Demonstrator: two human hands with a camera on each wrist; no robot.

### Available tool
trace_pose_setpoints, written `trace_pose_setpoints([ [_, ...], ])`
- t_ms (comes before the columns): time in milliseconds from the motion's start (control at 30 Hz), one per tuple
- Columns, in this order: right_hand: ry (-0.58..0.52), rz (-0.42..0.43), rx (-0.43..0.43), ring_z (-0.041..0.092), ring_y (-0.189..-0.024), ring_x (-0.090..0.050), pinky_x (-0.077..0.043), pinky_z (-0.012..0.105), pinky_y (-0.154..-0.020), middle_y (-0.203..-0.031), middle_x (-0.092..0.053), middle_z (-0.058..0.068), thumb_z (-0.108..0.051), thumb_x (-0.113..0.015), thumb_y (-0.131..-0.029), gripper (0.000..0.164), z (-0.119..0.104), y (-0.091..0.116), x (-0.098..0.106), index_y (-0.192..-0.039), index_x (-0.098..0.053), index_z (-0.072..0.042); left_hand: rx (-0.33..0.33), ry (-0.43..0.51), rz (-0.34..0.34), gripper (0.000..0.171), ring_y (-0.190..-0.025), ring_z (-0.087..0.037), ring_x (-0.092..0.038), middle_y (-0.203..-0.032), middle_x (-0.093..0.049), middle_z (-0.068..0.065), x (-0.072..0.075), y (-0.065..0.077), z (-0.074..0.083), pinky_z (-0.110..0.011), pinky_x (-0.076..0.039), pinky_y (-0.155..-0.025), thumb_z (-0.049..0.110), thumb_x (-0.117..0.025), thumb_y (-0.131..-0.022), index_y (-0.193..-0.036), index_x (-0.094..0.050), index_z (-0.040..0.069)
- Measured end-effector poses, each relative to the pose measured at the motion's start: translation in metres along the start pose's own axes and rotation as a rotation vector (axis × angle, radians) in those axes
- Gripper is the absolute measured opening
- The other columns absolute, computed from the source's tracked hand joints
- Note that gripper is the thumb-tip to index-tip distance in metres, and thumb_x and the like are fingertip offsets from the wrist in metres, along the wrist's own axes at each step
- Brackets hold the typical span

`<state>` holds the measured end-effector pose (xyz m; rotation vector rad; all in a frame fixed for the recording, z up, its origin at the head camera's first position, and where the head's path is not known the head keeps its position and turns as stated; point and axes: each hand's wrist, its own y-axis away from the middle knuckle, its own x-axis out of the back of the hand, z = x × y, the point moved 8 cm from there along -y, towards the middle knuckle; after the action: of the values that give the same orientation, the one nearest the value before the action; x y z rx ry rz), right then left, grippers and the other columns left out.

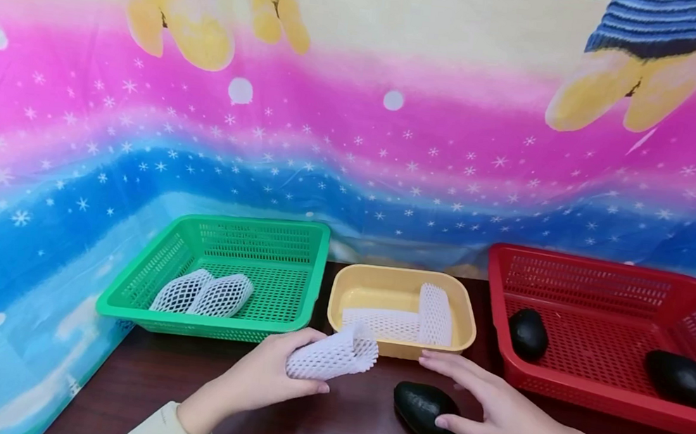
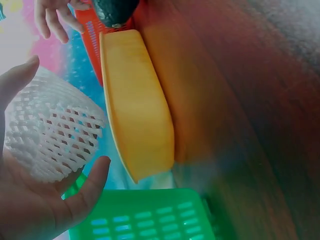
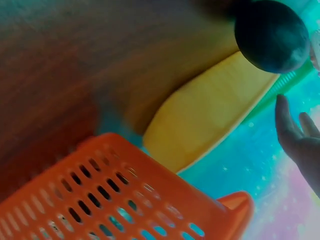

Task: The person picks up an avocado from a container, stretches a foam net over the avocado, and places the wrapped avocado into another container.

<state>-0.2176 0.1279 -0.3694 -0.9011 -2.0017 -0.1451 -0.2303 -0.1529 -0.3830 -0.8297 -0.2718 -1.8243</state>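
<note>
My left hand (image 1: 270,375) grips a white foam net sleeve (image 1: 333,353), its mouth facing right. In the left wrist view the thumb and fingers of that hand are around the sleeve (image 2: 52,130). A dark avocado (image 1: 423,410) is in front of the yellow tray. My right hand (image 1: 501,420) is beside it with fingers spread, the thumb overlapping the avocado's right side in the head view. Whether the thumb touches it, I cannot tell. The right wrist view has the avocado (image 3: 272,37) near the fingertips, not enclosed by them.
The yellow tray (image 1: 338,315) has more foam net sleeves (image 1: 436,315). At left, a green basket (image 1: 286,317) contains two net-covered fruits (image 1: 221,296). In the red basket (image 1: 589,341) on the right lie two bare avocados (image 1: 528,333). A printed cloth (image 1: 356,140) hangs behind.
</note>
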Motion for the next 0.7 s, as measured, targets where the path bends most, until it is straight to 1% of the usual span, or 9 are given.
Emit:
trace_pose_setpoints([
  [100,0.043,-0.015,-0.047,0.011,-0.134,-0.049,-0.052,0.033,-0.097,-0.15,-0.05,-0.004,-0.045,-0.07,-0.096,0.066,0.009,0.002,-0.006,-0.154,-0.044,-0.03,-0.011,-0.026,-0.008,0.046,-0.093,-0.007,-0.063,-0.106,-0.068,0.014,-0.002,0.0,-0.001,-0.032,-0.053,-0.081,0.031,-0.088,-0.082,-0.122,-0.066,0.028],
  [167,0.041,-0.046,-0.099,0.017,-0.134,-0.05,-0.053,0.035,-0.096,-0.15,-0.049,-0.002,-0.051,-0.07,-0.094,0.069,0.017,0.004,-0.01,-0.155,-0.044,-0.031,-0.022,-0.04,-0.013,0.045,-0.092,-0.007,-0.063,-0.105,-0.068,0.014,-0.004,0.0,-0.001,-0.031,-0.053,-0.081,0.03,-0.088,-0.082,-0.121,-0.066,0.027],
  [233,0.031,-0.082,-0.149,0.023,-0.133,-0.051,-0.053,0.036,-0.096,-0.151,-0.048,0.001,-0.056,-0.07,-0.092,0.073,0.025,0.005,-0.016,-0.155,-0.043,-0.03,-0.035,-0.055,-0.013,0.045,-0.091,-0.007,-0.062,-0.104,-0.068,0.013,-0.005,0.001,-0.002,-0.031,-0.053,-0.08,0.03,-0.088,-0.081,-0.121,-0.067,0.026],
  [300,0.029,-0.106,-0.179,0.028,-0.133,-0.051,-0.053,0.037,-0.096,-0.151,-0.047,0.002,-0.058,-0.071,-0.09,0.076,0.031,0.005,-0.02,-0.155,-0.044,-0.028,-0.039,-0.063,-0.014,0.045,-0.091,-0.006,-0.062,-0.103,-0.068,0.013,-0.006,0.001,-0.002,-0.031,-0.053,-0.08,0.03,-0.088,-0.081,-0.12,-0.067,0.025],
  [400,0.04,-0.109,-0.181,0.028,-0.131,-0.051,-0.053,0.037,-0.096,-0.149,-0.049,0.002,-0.058,-0.072,-0.089,0.077,0.035,0.003,-0.025,-0.153,-0.047,-0.023,-0.037,-0.07,-0.017,0.045,-0.091,-0.006,-0.062,-0.103,-0.068,0.013,-0.008,0.001,-0.003,-0.031,-0.053,-0.081,0.03,-0.089,-0.081,-0.12,-0.067,0.025],
  [500,0.035,-0.103,-0.157,0.022,-0.125,-0.053,-0.054,0.032,-0.091,-0.145,-0.05,0.001,-0.052,-0.076,-0.09,0.072,0.035,0.002,-0.029,-0.15,-0.05,-0.021,-0.03,-0.073,-0.026,0.045,-0.092,-0.006,-0.062,-0.104,-0.068,0.013,-0.01,0.002,-0.004,-0.031,-0.053,-0.082,0.03,-0.089,-0.081,-0.12,-0.067,0.025],
  [600,0.024,-0.1,-0.128,0.015,-0.119,-0.053,-0.054,0.029,-0.086,-0.141,-0.052,0.0,-0.046,-0.078,-0.09,0.067,0.033,0.001,-0.031,-0.147,-0.052,-0.022,-0.029,-0.068,-0.035,0.046,-0.092,-0.006,-0.061,-0.105,-0.069,0.012,-0.011,0.002,-0.004,-0.031,-0.053,-0.082,0.03,-0.089,-0.08,-0.12,-0.068,0.024],
  [700,0.004,-0.103,-0.116,0.012,-0.117,-0.053,-0.054,0.028,-0.085,-0.138,-0.052,-0.002,-0.042,-0.08,-0.089,0.065,0.033,0.0,-0.033,-0.146,-0.053,-0.025,-0.027,-0.069,-0.044,0.046,-0.092,-0.006,-0.062,-0.105,-0.069,0.012,-0.013,0.002,-0.005,-0.031,-0.053,-0.082,0.032,-0.089,-0.08,-0.12,-0.068,0.024],
])
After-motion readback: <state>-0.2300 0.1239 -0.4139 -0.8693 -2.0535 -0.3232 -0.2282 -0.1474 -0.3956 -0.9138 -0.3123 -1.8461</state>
